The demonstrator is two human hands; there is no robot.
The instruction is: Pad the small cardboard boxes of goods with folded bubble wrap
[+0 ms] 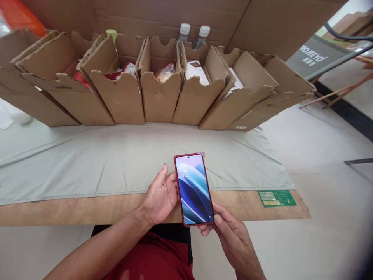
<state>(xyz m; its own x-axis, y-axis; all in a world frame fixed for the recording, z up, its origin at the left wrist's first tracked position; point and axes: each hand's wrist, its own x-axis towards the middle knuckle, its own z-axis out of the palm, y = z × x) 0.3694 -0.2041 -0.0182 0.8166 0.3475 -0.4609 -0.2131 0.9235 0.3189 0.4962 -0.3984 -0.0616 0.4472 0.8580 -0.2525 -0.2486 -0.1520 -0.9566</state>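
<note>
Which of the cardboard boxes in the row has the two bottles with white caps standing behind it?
The fourth box from the left: the two bottles rise directly behind it, and a white item lies inside.

A phone [194, 189] sits at the centre-bottom, over the near edge of the desk [72, 212], the left hand [160, 196] at its nine o'clock and the right hand [230, 233] at its five o'clock. A cloth [87, 163] lies on the desk. At twelve o'clock a row of boxes [159, 97] stands along the cloth's far edge; two bottles [192, 37] stand behind them. A label [276, 198] lies at three o'clock on the desk.
</note>
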